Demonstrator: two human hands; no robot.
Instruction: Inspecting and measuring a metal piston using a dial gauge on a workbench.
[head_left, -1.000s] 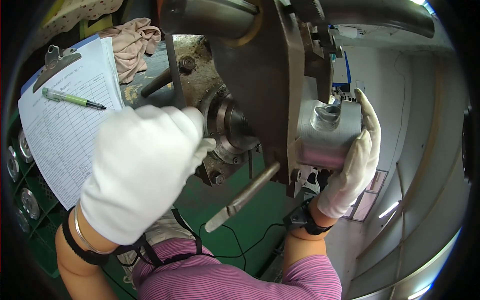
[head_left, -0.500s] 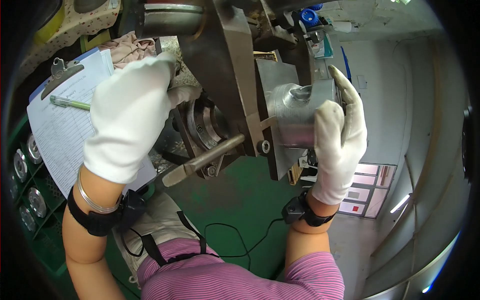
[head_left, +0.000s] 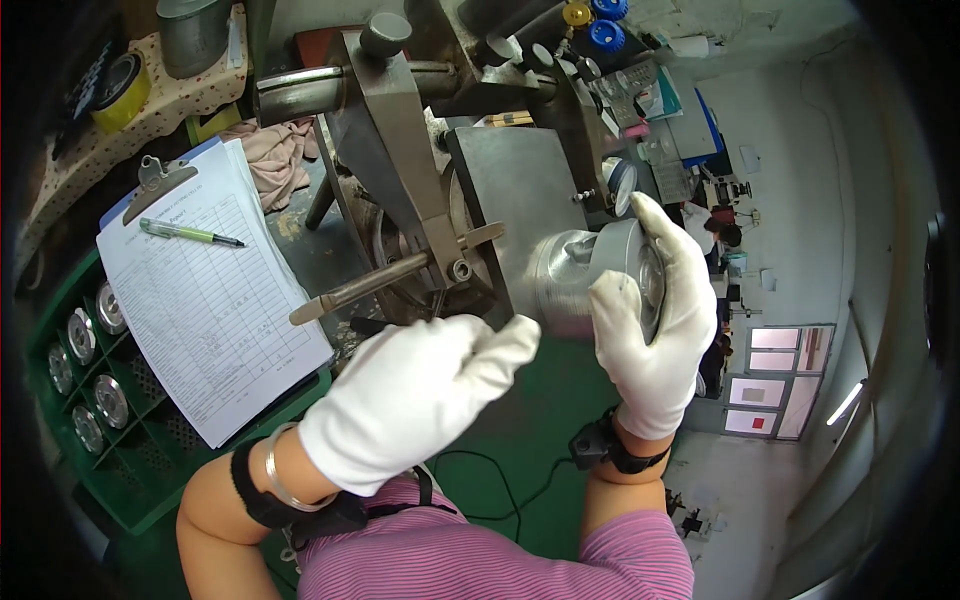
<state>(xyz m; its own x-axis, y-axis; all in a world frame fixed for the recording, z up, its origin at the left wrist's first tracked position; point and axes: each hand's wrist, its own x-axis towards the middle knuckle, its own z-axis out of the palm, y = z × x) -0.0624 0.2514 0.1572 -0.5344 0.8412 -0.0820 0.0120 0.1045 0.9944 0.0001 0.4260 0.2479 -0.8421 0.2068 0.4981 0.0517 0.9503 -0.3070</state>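
Note:
My right hand (head_left: 655, 310), in a white glove, is wrapped round the outer end of a silver metal piston (head_left: 567, 275). The piston lies sideways, its inner end up against a flat grey steel plate (head_left: 515, 185) of the machine. My left hand (head_left: 410, 395), also gloved, is just below the machine's front, fingers bunched and pointing right toward the piston. What those fingers hold, if anything, is hidden. Above the left hand a long steel lever (head_left: 365, 285) crosses a heavy dark clamp arm (head_left: 390, 140) on the machine.
At left, a clipboard (head_left: 150, 185) with printed sheets and a green pen (head_left: 190, 233) lies over a green crate (head_left: 130, 495) of round metal parts. A crumpled pink cloth (head_left: 275, 160) is behind it. A black cable (head_left: 500, 485) hangs below. Shelves and blue-capped items stand beyond.
My left hand has come away from the machine's left side, moving down and right toward the piston. My right hand stays on the piston. The view has shifted, showing more of the clipboard.

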